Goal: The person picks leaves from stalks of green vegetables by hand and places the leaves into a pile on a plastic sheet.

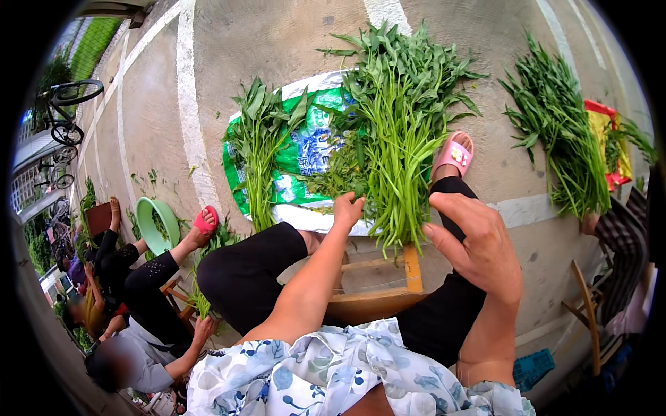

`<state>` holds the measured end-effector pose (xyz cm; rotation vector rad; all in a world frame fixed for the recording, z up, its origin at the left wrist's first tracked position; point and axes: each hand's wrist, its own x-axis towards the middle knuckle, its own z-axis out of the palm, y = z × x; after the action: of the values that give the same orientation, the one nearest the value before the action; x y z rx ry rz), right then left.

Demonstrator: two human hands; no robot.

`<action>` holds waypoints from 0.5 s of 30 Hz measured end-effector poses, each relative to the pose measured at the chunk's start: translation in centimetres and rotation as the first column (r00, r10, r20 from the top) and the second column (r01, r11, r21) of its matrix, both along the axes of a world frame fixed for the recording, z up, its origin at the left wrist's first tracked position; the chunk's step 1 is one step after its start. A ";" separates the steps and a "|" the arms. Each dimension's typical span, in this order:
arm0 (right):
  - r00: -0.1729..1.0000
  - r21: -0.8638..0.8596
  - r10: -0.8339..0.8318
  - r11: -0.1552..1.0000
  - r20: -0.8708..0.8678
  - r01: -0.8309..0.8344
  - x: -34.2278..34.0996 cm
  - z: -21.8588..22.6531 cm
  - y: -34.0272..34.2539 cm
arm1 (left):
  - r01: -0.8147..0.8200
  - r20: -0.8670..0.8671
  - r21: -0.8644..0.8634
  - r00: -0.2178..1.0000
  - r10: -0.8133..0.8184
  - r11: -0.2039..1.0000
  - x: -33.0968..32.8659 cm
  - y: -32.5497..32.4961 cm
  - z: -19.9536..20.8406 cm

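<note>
At far left, bicycles (66, 135) stand beyond the paving, and a co-worker in a grey top (149, 364) sits near a pale green basin (146, 222). Toward the middle, a smaller bunch of leafy greens (260, 156) lies on a green, white and blue plastic sheet (298, 211); loose leaves (336, 173) are scattered to its right. The person's left hand (349, 211) is beside those leaves, its grip curled, fingertips close together; whether it has hold of anything, I cannot tell. Just right of it lies the large bunch of long-stemmed greens (406, 139), leaves pointing away, stems toward the person. The right hand (479, 239) hovers near its stem ends, its grip partly open, nothing visible between thumb and forefinger. Farther right, another pile of greens (558, 132) lies beside a red-and-yellow bag (596, 125).
</note>
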<state>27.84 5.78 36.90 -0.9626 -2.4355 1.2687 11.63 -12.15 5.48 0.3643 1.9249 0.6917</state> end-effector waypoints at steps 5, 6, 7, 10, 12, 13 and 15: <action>0.994 -0.025 -0.106 0.994 0.033 0.107 -0.5 -0.5 0.5 | -0.442 0.374 0.164 0.855 0.359 0.882 -3.2 3.7 7.8; 0.993 -0.032 -0.116 0.993 0.036 0.118 -0.8 -0.5 0.8 | -0.494 0.449 0.181 0.811 0.375 0.851 -3.9 4.8 10.4; 0.992 -0.005 -0.108 0.994 0.067 0.108 -1.3 -0.4 1.0 | -0.543 0.524 0.196 0.762 0.381 0.817 -4.6 5.9 13.2; 0.995 0.023 -0.071 0.997 0.073 0.069 -3.6 -1.1 1.2 | -0.537 0.589 0.320 0.758 0.280 0.781 -6.8 7.3 20.5; 0.998 -0.037 -0.061 0.997 -0.012 0.061 -4.9 -3.1 1.2 | -0.459 0.541 0.414 0.819 0.193 0.786 -8.0 7.8 24.9; 0.997 -0.093 -0.047 0.995 -0.066 0.041 -5.6 -3.5 1.0 | -0.418 0.495 0.448 0.852 0.170 0.790 -8.5 7.7 26.8; 0.985 -0.211 -0.024 0.977 -0.168 -0.012 -6.9 -3.7 0.5 | -0.362 0.439 0.523 0.891 0.120 0.772 -9.9 7.1 29.6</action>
<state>20.95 6.29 33.20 -0.8708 -2.2009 1.5645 1.71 -5.00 35.08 0.3261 1.3503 1.4477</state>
